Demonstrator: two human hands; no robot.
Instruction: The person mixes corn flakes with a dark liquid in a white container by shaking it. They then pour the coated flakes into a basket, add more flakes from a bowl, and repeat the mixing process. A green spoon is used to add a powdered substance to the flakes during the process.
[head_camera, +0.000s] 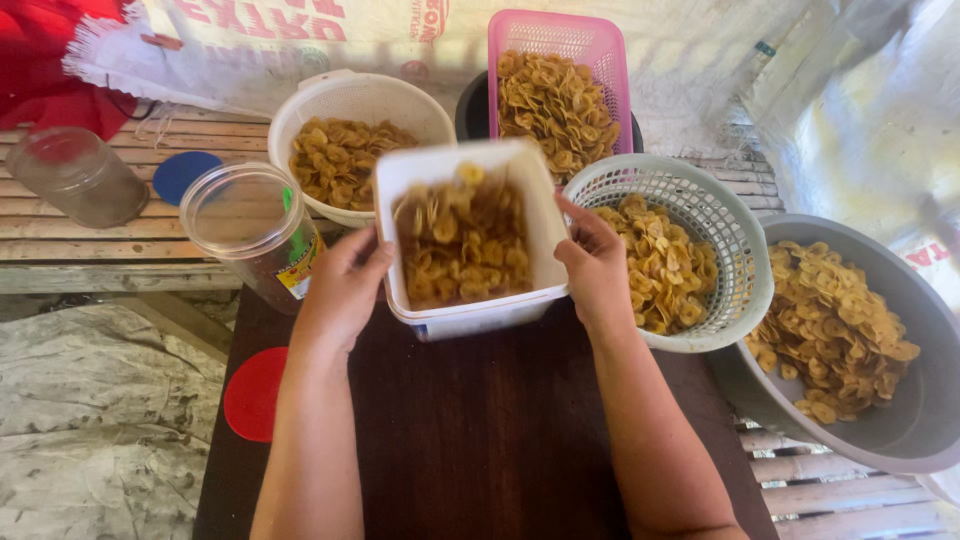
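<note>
Your left hand (345, 290) and right hand (597, 270) grip the white tub (470, 235) of chips, fingers closed; keep it level over the surface (480, 420).

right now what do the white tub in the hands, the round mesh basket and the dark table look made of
White tub: seemingly plastic, thin smooth walls, faintly glossy; blurred, so uncertain. It is held between the left hand and right hand.
Round mesh basket: pale moulded plastic, even lattice of holes.
Dark table: probably wood, dark brown with faint lengthwise grain, dull sheen.
</note>
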